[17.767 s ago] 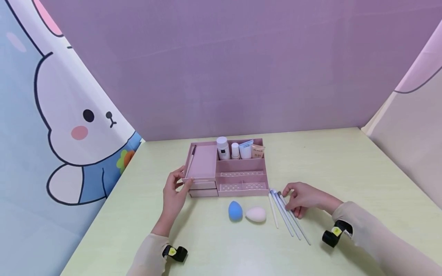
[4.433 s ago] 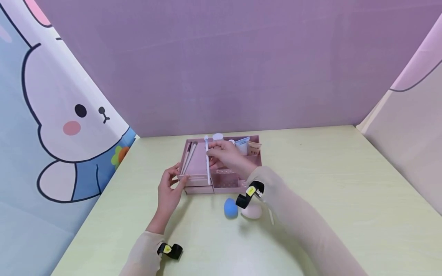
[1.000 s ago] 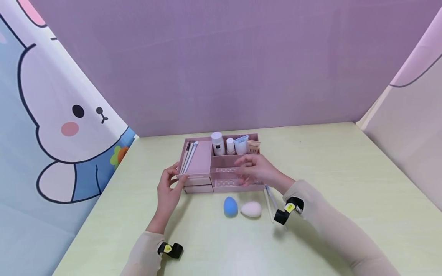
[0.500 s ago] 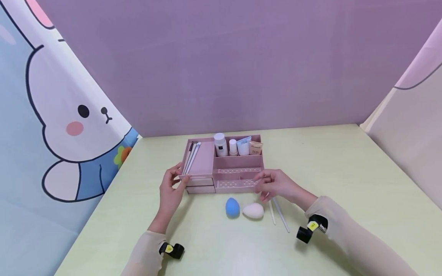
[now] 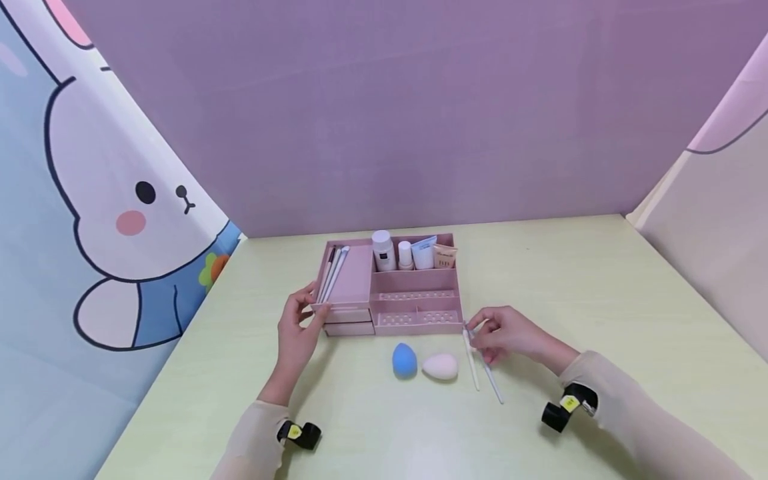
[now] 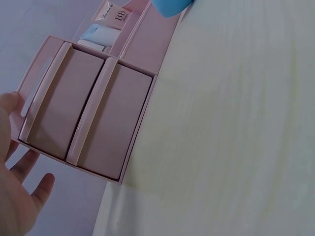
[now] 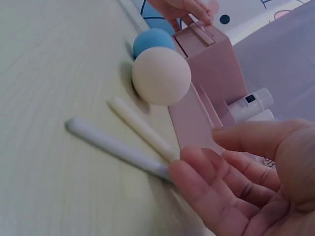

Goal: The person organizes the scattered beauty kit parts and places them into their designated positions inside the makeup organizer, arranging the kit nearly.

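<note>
A pink makeup organizer (image 5: 354,273) stands on the table. My left hand (image 5: 298,340) holds its front left corner, thumb at the front edge and fingers along the side. In its top tray lie several makeup brushes (image 5: 332,275), slanted together at the left. Two more brushes lie on the table right of the organizer: a cream-white brush (image 5: 471,365) and a pale lavender brush (image 5: 493,383). Over their upper ends is my right hand (image 5: 510,333). In the right wrist view its fingertips (image 7: 182,172) are at the lavender brush's end, with thumb and forefinger apart.
A blue makeup sponge (image 5: 405,361) and a pale pink makeup sponge (image 5: 441,367) lie before the organizer. Its back compartment holds a white bottle (image 5: 384,252), a smaller bottle (image 5: 405,256), a blue-white tube (image 5: 423,253) and a beige BB tube (image 5: 445,257). Two drawers (image 6: 110,118) are closed.
Since the earliest frame, two brushes have gone from the table into the top tray. In the last second my right hand has moved from over the organizer, rightward and down to the remaining brushes.
</note>
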Demonstrator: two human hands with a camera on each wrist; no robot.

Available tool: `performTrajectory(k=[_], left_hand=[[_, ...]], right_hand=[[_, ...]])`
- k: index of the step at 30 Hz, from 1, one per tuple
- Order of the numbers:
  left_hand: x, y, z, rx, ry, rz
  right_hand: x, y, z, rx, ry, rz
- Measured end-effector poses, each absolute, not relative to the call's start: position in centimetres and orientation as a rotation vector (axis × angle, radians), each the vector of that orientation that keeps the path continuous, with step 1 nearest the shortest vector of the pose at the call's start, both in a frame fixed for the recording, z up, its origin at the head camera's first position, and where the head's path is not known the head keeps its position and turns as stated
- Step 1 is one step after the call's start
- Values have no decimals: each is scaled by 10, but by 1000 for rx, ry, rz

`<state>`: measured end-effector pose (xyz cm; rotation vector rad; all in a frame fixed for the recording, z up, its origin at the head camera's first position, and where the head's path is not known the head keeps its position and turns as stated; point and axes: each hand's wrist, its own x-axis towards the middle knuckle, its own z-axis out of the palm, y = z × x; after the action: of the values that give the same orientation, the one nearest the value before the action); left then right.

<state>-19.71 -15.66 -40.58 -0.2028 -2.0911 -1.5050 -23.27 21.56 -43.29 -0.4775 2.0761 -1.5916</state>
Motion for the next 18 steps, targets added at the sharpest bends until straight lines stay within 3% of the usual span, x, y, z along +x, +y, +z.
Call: performTrajectory(k=[18], left_hand=[[-195,-157,-405,-204,-2095,-1485]], right_hand=[[-229,214,-440,-389,2330,-1295]])
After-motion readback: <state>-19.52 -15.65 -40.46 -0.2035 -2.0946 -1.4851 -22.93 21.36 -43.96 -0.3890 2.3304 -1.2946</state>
